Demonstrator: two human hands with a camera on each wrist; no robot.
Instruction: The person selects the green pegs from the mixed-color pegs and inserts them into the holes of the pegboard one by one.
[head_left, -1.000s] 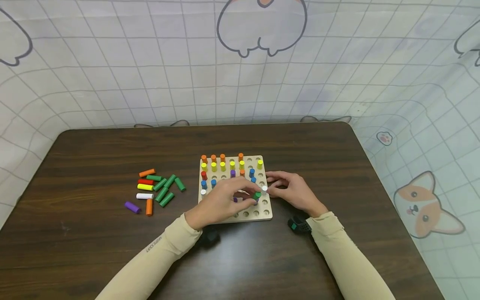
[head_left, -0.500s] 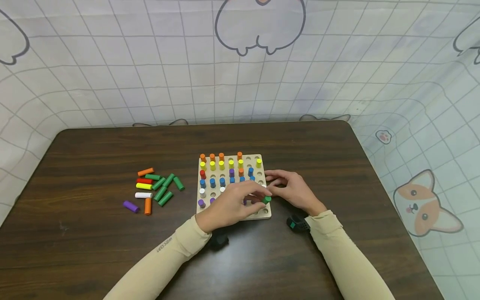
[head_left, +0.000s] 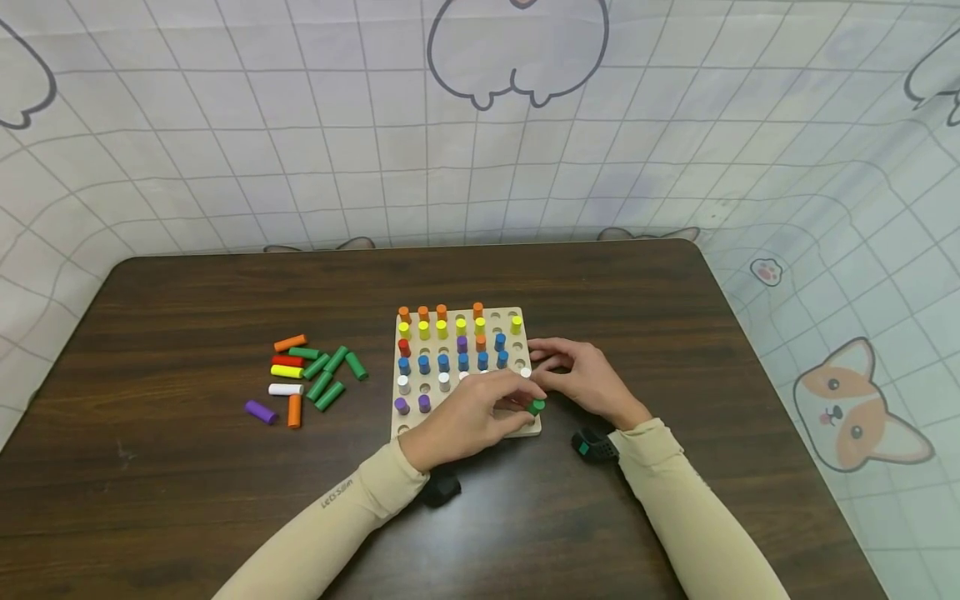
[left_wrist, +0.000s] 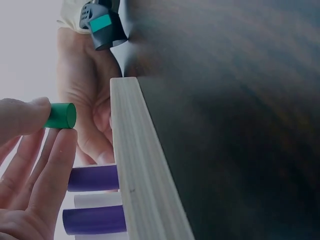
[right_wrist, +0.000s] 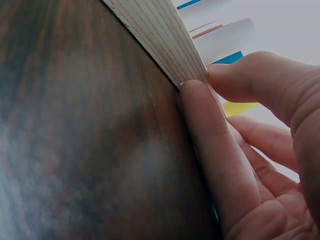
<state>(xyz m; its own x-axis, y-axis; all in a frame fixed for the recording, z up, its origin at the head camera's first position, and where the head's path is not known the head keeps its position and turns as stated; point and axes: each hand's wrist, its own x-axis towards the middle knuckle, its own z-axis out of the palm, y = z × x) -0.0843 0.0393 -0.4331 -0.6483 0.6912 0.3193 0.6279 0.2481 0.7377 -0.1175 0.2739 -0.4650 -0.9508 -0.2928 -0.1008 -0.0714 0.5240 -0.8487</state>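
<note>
My left hand (head_left: pixel 468 421) pinches a green peg (head_left: pixel 536 407) between thumb and fingertips, over the near right corner of a wooden pegboard (head_left: pixel 414 395). In the left wrist view the peg (left_wrist: pixel 62 116) sticks out sideways from the fingers, apart from the board's face. Purple pegs (left_wrist: pixel 94 221) stand in the board beside that hand. My right hand (head_left: pixel 588 385) holds the board's right edge, thumb on the top face and index finger along the side (right_wrist: pixel 155 30). White pegs (right_wrist: pixel 227 39) stand close to that thumb. The left hand hides part of the board's near rows.
Loose pegs lie on the dark table (head_left: pixel 187 483) left of the board: several green ones (head_left: pixel 330 396), a purple one (head_left: pixel 260 412), a white one (head_left: pixel 286 389), orange (head_left: pixel 295 411), yellow (head_left: pixel 287 372) and red (head_left: pixel 287 361). A cloth-covered wall (head_left: pixel 337 167) rises behind.
The left hand has carried the green peg rightward and slightly nearer, from beside the white peg to the board's near right corner. The right hand stays at the board's edge.
</note>
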